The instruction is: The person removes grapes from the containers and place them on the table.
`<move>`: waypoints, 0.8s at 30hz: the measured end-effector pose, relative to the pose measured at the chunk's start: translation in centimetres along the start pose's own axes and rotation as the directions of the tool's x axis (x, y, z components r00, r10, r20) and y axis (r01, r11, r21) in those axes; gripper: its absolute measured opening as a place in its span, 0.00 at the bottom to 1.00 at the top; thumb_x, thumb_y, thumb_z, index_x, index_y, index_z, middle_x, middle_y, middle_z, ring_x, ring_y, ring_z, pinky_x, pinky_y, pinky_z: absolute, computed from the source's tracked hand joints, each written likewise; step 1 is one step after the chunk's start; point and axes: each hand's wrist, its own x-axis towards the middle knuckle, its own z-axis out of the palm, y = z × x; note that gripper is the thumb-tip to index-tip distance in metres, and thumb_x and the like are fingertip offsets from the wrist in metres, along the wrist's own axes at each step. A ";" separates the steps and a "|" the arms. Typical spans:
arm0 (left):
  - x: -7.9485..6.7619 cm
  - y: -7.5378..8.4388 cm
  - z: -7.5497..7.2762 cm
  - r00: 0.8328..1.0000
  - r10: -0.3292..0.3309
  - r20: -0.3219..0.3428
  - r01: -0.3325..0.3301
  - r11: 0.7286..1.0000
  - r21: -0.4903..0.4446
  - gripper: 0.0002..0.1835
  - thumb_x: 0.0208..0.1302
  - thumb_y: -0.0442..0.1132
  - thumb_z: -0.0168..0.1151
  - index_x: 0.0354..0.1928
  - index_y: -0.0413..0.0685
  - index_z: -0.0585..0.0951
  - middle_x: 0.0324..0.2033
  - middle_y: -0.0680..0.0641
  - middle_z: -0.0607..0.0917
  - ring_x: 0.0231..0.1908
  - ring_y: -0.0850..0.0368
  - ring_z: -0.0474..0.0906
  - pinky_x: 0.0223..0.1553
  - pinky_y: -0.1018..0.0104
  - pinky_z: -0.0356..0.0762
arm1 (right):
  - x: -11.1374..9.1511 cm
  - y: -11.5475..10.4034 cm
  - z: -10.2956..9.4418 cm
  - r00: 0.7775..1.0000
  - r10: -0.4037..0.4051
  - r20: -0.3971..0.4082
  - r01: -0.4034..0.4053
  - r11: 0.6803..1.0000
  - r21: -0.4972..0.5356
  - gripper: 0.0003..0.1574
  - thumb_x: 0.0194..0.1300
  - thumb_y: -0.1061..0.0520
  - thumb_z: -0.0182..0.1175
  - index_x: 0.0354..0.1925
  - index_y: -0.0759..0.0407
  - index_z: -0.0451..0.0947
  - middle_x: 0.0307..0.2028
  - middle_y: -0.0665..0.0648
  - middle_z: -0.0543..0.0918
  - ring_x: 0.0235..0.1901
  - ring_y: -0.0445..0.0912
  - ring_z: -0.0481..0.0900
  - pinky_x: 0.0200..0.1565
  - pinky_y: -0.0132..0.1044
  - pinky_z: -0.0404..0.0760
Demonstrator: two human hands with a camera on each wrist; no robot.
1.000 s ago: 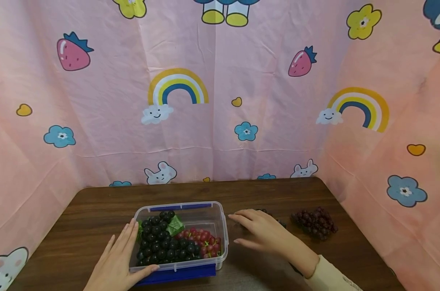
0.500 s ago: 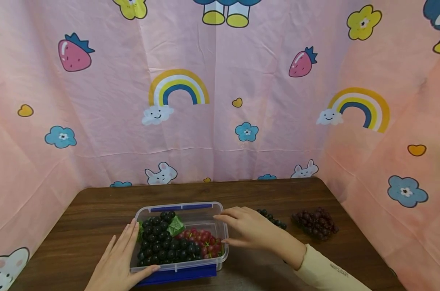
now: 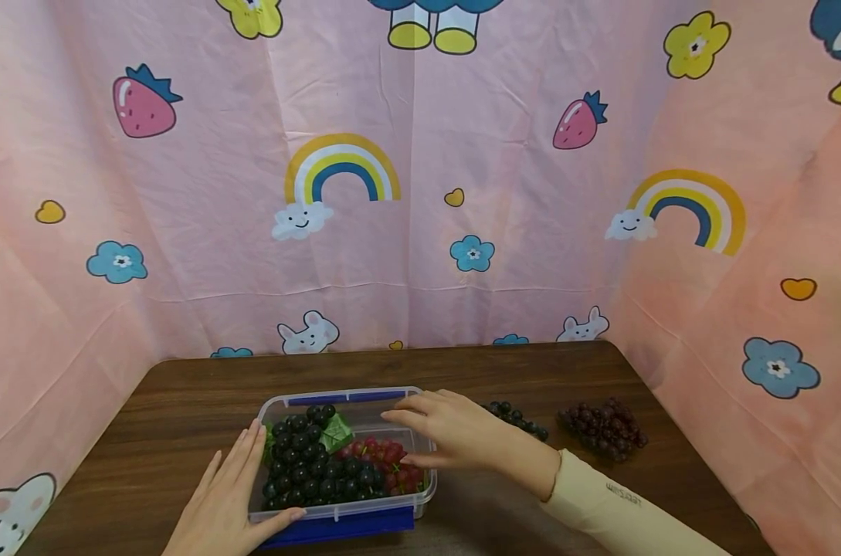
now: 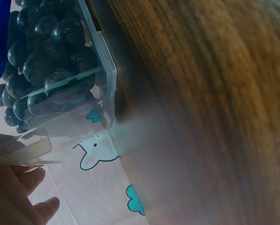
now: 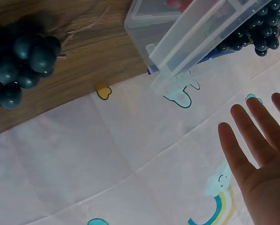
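A clear plastic food container (image 3: 392, 506) with blue latches stands on the table. Inside it, black grapes (image 3: 302, 463) fill the left part, with a green leaf (image 3: 336, 433) beside them. Red grapes (image 3: 374, 449) lie to their right. My left hand (image 3: 218, 498) rests along the container's left side with straight fingers, thumb at the front rim. Over the right rim hovers my right hand (image 3: 455, 432), its fingers extended and holding nothing. In the right wrist view its spread fingers (image 5: 252, 136) show apart from the container (image 5: 196, 42).
Right of the container, a bunch of black grapes (image 3: 520, 419) lies on the wooden table (image 3: 205, 394), partly behind my right hand. Farther right is a dark red bunch (image 3: 603, 428). A pink patterned cloth (image 3: 462, 309) hangs around the table's back and sides.
My right hand has moved left from beside the container to over its right rim, uncovering more of the black bunch on the table. My left hand stays put.
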 end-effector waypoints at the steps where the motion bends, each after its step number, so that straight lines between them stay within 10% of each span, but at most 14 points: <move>1: 0.0 0.0 0.0 1.000 0.000 0.001 0.000 1.000 0.002 0.70 0.55 0.79 0.67 0.83 0.32 0.53 0.81 0.30 0.55 0.78 0.27 0.56 0.78 0.26 0.44 | 0.2 0.0 -0.1 1.000 -0.004 0.010 0.004 1.000 -0.001 0.39 0.75 0.39 0.65 0.75 0.54 0.71 0.67 0.56 0.80 0.66 0.49 0.80 0.64 0.46 0.84; 24: -0.1 0.0 0.2 1.000 0.003 0.003 -0.003 1.000 -0.011 0.70 0.57 0.78 0.66 0.83 0.33 0.51 0.82 0.30 0.53 0.78 0.26 0.55 0.80 0.28 0.37 | 5.7 -1.7 0.2 0.982 -0.107 0.153 0.134 0.975 -0.176 0.41 0.75 0.33 0.62 0.77 0.47 0.69 0.66 0.49 0.80 0.63 0.42 0.81 0.65 0.35 0.81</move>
